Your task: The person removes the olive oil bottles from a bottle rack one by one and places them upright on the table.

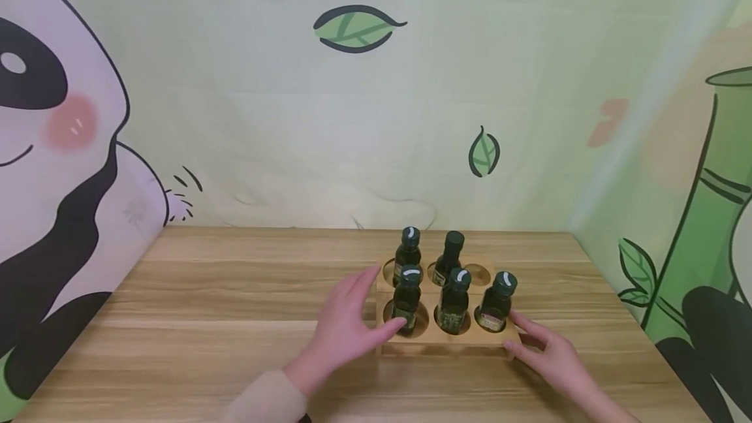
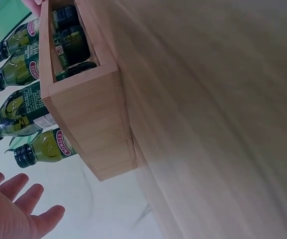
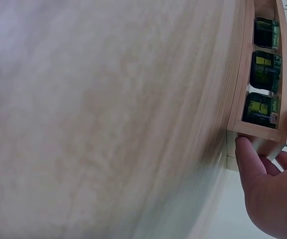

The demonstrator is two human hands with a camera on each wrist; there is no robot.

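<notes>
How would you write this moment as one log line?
wooden rack: five bottles, three in front row, two behind | left hand: open, beside left end | right hand: grips right end

Rear-right rack hole (image 1: 478,273) free from above, bottles (image 1: 495,309) at left and front

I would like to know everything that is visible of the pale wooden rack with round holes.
The pale rectangular wooden rack has a top board with two rows of three round holes, an open front and solid ends. It stands upright on the wood-grain table. Five dark green, glass-looking bottles with dark caps stand in it; only the back-right hole is empty. The right hand grips its right end; the left hand is beside its left end, not touching it.
</notes>
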